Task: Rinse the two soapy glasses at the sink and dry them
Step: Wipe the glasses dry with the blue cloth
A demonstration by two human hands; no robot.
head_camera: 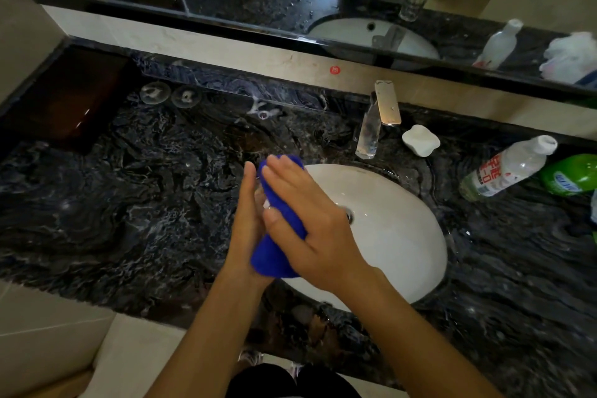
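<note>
Both hands are together over the left edge of the white sink (387, 236). They hold a blue cloth (274, 255) between them. The left hand (247, 219) is under and to the left of the cloth, with its fingers straight up. The right hand (310, 229) lies flat on top of the cloth, fingers spread, pressing it against the left hand. A small bit of something pale shows between the hands, inside the cloth, but it is too hidden to tell if it is a glass. Two clear round things (171, 94) sit on the dark tabletop (129, 203), far to the left of the sink and close to the back wall. They look like glasses seen from above, side by side and nearly touching. The tap (376, 119) stands just behind the sink. A white soap dish (420, 140) sits right of the tap, behind the sink. A clear bottle (507, 168) with a red label lies tilted to the right of the sink, and a green bottle (571, 174) is just past it. The tabletop looks wet.
</note>
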